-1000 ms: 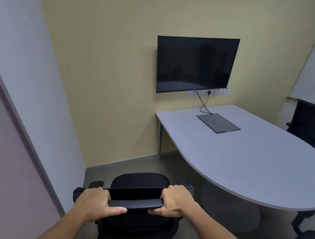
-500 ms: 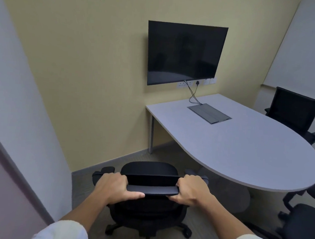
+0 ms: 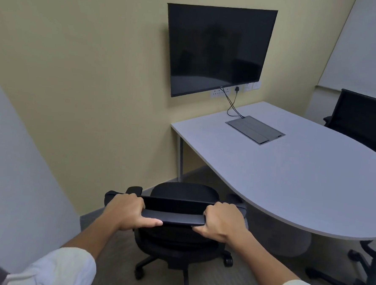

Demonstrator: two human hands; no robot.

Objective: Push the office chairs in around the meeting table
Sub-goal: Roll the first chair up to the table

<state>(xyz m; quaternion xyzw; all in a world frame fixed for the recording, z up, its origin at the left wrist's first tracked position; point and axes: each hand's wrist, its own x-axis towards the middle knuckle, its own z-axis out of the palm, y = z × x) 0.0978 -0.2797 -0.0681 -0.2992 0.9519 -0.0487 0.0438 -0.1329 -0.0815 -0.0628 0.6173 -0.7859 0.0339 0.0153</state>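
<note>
A black office chair (image 3: 182, 193) stands on the carpet just left of the grey meeting table (image 3: 290, 181), its seat facing the yellow wall. My left hand (image 3: 126, 212) grips the left end of the backrest's top bar. My right hand (image 3: 220, 220) grips the right end of the same bar. The chair's right armrest lies close to the table's rounded edge. A second black chair (image 3: 360, 118) stands at the table's far right side. Part of a third chair's base (image 3: 364, 274) shows at the lower right, under the table's round end.
A dark screen (image 3: 219, 49) hangs on the yellow wall above wall sockets, with cables running down to a grey cable box (image 3: 255, 129) set in the tabletop. A white partition wall (image 3: 16, 165) closes in on the left. The table's leg (image 3: 180, 157) stands near the wall.
The chair has rolled forward and to the right, nearer the table's edge, with both hands staying on the backrest. More of the far right chair has come into view.
</note>
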